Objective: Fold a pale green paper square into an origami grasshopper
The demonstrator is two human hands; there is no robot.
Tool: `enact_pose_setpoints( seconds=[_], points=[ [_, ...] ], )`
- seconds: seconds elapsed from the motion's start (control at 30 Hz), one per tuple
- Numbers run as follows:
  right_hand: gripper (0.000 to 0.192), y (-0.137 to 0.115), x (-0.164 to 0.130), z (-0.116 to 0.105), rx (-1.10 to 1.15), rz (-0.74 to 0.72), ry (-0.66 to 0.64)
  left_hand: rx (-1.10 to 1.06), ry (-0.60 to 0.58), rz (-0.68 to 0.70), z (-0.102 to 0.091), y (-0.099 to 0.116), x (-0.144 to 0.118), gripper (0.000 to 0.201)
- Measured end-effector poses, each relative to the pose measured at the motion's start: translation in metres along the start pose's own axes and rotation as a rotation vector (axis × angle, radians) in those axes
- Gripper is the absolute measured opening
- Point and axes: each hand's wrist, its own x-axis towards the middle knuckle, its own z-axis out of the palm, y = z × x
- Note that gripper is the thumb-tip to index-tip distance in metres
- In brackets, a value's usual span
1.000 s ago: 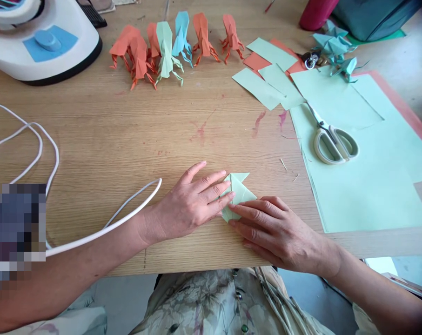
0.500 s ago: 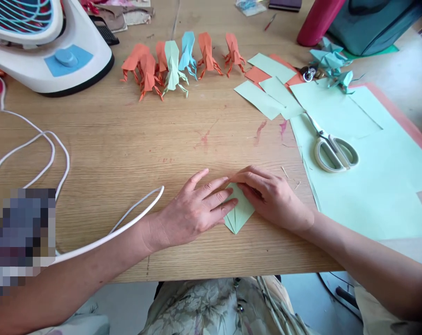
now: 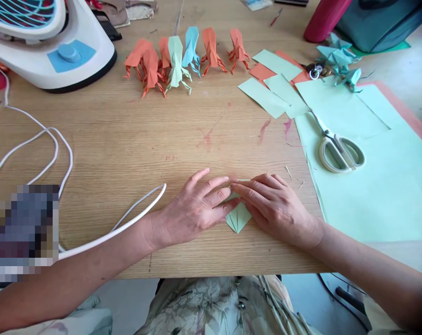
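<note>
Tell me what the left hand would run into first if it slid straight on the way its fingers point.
The left hand points right and slightly away; its fingertips already touch the right hand over the folded green paper. That hand is met first.

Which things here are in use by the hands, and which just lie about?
In use: left hand, right hand, folded green paper.
Lying about: scissors, finished origami figures, cut paper pieces, white cable, green sheets.

Bare tabletop (image 3: pixel 169 135) lies open ahead of both hands; a white cable (image 3: pixel 102 232) loops left, scissors (image 3: pixel 339 151) on green paper sheets (image 3: pixel 371 195) crowd right.
</note>
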Motion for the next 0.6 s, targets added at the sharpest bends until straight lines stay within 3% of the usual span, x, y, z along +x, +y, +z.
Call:
enact_pose_setpoints(
  seconds=[0.33,0.6],
  points=[
    [0.024,-0.0064,0.0006,0.0008,-0.029,-0.005,0.000,0.070,-0.039,-0.004,-0.0015,0.0054,-0.0029,0.035],
    [0.025,-0.0061,-0.0003,0.0023,-0.065,-0.031,0.016,0.048,0.003,0.005,-0.0025,0.0060,-0.0040,0.032]
  ],
)
